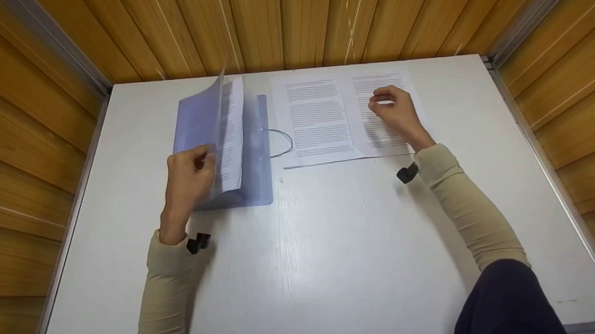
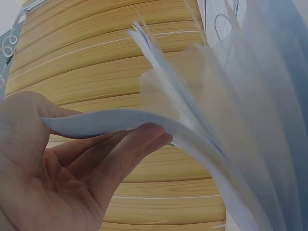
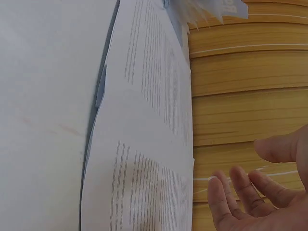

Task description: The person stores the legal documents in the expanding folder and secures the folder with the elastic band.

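White bench (image 1: 328, 262) nearest me. Left grip (image 1: 186, 175) is narrow, thumb over fingers, pinching a pale leaf (image 2: 96, 124) of the blue-violet folder (image 1: 259, 159); folder lies at the bench's left, some leaves raised, printed pages (image 1: 233, 150) among them. Thin cord (image 1: 292, 142) loops from its right edge toward two printed sheets (image 1: 319, 104), side by side. Right grip (image 1: 395, 108) holds nothing, thumb apart from loosely bent fingers, above the right-hand sheet. Plank wall (image 1: 300, 24) beyond. Partway along, I'd judge: folder open, two sheets laid out; leaves not yet flat. Whether those sheets belong inside, cannot tell.
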A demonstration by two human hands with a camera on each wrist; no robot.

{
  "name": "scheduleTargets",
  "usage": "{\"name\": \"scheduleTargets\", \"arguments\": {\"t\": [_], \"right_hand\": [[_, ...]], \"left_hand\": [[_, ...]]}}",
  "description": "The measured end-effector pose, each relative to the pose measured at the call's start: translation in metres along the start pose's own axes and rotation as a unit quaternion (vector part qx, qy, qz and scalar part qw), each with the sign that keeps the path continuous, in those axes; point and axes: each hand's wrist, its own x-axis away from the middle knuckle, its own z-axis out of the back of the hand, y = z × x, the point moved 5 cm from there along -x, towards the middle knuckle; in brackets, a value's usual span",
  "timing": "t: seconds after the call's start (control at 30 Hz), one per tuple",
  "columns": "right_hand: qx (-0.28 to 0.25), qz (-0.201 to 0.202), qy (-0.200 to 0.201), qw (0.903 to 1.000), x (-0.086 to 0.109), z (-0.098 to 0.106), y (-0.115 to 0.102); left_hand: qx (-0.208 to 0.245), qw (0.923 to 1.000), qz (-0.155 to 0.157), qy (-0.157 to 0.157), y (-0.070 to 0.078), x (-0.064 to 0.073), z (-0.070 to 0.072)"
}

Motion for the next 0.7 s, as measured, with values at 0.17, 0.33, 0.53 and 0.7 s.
{"name": "scheduleTargets", "arguments": {"t": [0.17, 0.33, 0.53, 0.7], "right_hand": [[0.037, 0.001, 0.022, 0.9991, -0.005, 0.014, 0.008], [0.059, -0.009, 0.035, 0.9976, -0.010, 0.025, 0.019], [0.066, -0.021, 0.043, 0.9967, -0.014, 0.034, 0.032], [0.089, -0.027, 0.046, 0.9947, -0.016, 0.043, 0.044]], "left_hand": [[0.002, 0.9999, 0.012, -0.005, -0.002, 0.000, 0.000], [0.002, 0.9999, 0.015, -0.002, -0.001, 0.001, 0.001], [-0.003, 1.0000, 0.008, -0.002, -0.001, 0.000, 0.001], [-0.003, 1.0000, -0.001, -0.002, -0.002, -0.001, -0.001]]}}
